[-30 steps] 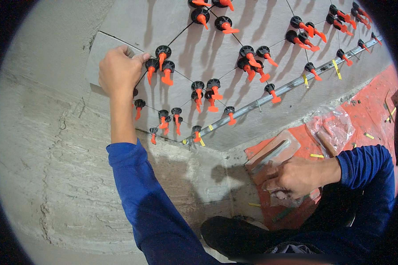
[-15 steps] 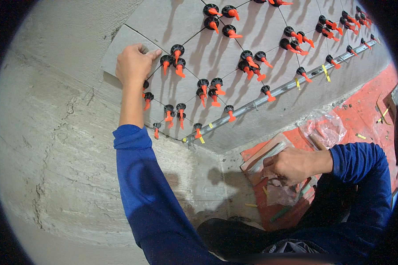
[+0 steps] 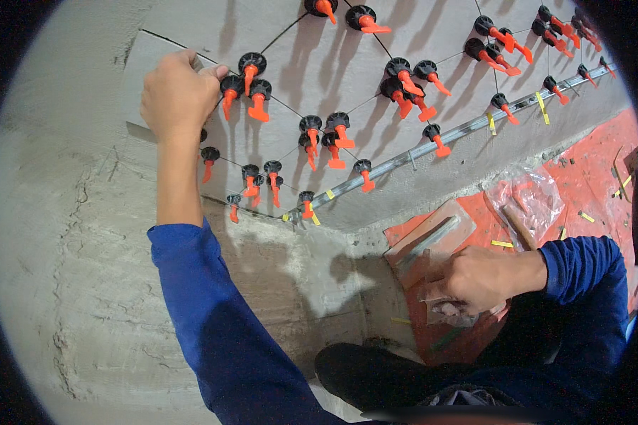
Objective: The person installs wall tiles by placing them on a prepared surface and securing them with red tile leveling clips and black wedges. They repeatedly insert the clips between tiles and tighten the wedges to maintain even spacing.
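Grey tile (image 3: 147, 55), plain, matt, sits at the tiled surface's (image 3: 301, 79) left edge, upper edge slanting down rightward, long axis unclear, left hand (image 3: 177, 95) curled over it, right hand (image 3: 480, 278) curled, both grips' hold undeterminable.

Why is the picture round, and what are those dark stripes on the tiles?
Head view: the fisheye lens gives rounded black edges; also head view: the stripes are shadows of the clips on the tiles; head view again: glints shine on the clear plastic bag.

Moderate light casts long, soft shadows over the tiles (image 3: 443, 32), black vignetting filling the corners.
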Tool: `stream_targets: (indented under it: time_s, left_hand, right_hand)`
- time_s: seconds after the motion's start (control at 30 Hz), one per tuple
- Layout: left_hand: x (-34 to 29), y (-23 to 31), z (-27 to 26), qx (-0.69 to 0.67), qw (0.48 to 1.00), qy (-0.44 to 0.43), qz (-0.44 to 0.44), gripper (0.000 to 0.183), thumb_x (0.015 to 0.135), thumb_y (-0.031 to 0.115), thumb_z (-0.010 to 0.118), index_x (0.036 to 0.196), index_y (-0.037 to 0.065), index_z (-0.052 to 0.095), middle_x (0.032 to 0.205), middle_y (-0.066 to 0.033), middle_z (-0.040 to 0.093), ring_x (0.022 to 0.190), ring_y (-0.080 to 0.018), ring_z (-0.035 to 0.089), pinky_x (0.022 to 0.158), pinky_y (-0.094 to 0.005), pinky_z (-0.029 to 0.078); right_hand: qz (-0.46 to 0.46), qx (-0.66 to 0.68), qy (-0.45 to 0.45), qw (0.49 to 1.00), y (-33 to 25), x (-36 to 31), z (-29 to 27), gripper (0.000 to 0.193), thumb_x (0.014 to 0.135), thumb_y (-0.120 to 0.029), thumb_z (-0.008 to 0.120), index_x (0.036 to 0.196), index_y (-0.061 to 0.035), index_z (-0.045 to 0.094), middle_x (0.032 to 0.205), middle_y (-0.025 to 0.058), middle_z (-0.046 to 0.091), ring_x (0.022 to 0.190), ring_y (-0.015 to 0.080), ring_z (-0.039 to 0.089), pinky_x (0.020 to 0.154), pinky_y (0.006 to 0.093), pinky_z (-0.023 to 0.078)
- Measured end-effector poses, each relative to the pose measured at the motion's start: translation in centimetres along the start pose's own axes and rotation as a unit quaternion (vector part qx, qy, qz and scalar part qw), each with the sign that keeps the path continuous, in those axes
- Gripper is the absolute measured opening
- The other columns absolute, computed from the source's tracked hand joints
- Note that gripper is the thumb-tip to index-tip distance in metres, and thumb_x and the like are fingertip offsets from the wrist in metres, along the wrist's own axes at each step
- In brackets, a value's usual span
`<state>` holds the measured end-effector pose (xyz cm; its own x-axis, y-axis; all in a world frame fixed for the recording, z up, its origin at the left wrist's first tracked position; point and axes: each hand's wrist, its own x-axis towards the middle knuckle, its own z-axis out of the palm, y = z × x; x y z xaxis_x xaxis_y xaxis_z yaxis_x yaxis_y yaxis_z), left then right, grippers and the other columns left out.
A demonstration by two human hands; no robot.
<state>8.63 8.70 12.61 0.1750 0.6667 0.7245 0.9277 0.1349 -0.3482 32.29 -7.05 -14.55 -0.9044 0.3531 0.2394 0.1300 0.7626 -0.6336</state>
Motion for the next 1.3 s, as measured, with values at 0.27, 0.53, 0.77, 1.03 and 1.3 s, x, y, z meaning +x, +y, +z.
stream_targets:
  time_s: [0.27, 0.53, 0.77, 1.03, 1.3]
  left_hand:
    - [-0.3, -0.2, -1.8, -0.039, 0.998, -0.027, 0.044, 0.035, 0.072, 0.039, 0.080, 0.088, 0.009, 0.072, 0.089, -0.0181, 0.070, 0.088, -0.0368, 0.068, 0.073, -0.0471, 0.053]
    - [-0.8, -4.2, -3.8, -0.191, 0.981, 0.034, -0.023, 0.030, 0.074, 0.036, 0.078, 0.087, 0.009, 0.073, 0.082, -0.0152, 0.070, 0.084, -0.0348, 0.068, 0.071, -0.0443, 0.051]
    - [-1.9, -5.0, -2.1, -0.226, 0.972, 0.051, -0.035, 0.029, 0.075, 0.036, 0.077, 0.088, 0.010, 0.073, 0.085, -0.0145, 0.071, 0.085, -0.0341, 0.068, 0.073, -0.0440, 0.052]
    - [-1.6, -1.7, -0.8, -0.167, 0.986, -0.013, 0.001, 0.035, 0.072, 0.039, 0.080, 0.080, 0.007, 0.071, 0.085, -0.0179, 0.071, 0.085, -0.0377, 0.068, 0.072, -0.0464, 0.052]
    - [-0.4, -1.0, 0.0, -0.106, 0.994, -0.001, 0.006, 0.036, 0.071, 0.038, 0.083, 0.085, 0.006, 0.072, 0.090, -0.0174, 0.072, 0.089, -0.0362, 0.070, 0.073, -0.0453, 0.054]
  right_hand:
    - [0.049, -0.076, -0.025, 0.996, -1.9, 1.1, 1.6, 0.029, 0.077, -0.020, 0.066, 0.103, -0.0073, 0.063, 0.089, 0.0186, 0.066, 0.082, 0.0389, 0.065, 0.068, 0.0489, 0.053]
    - [0.031, -0.104, 0.013, 0.994, -4.4, -1.4, 0.2, 0.033, 0.085, -0.025, 0.068, 0.112, -0.0071, 0.064, 0.095, 0.0137, 0.065, 0.087, 0.0345, 0.064, 0.074, 0.0432, 0.053]
    - [0.082, -0.075, 0.022, 0.994, -5.4, -1.5, -0.2, 0.030, 0.086, -0.022, 0.064, 0.112, -0.0057, 0.064, 0.101, 0.0172, 0.066, 0.093, 0.0373, 0.063, 0.078, 0.0458, 0.052]
    - [0.072, -0.092, 0.017, 0.993, -4.7, -0.6, 0.4, 0.030, 0.088, -0.024, 0.066, 0.111, -0.0053, 0.064, 0.098, 0.0157, 0.067, 0.088, 0.0358, 0.064, 0.075, 0.0433, 0.052]
    - [0.104, -0.074, -0.003, 0.992, -2.4, 0.1, 0.8, 0.030, 0.088, -0.026, 0.062, 0.113, -0.0105, 0.065, 0.099, 0.0160, 0.068, 0.091, 0.0362, 0.065, 0.075, 0.0458, 0.053]
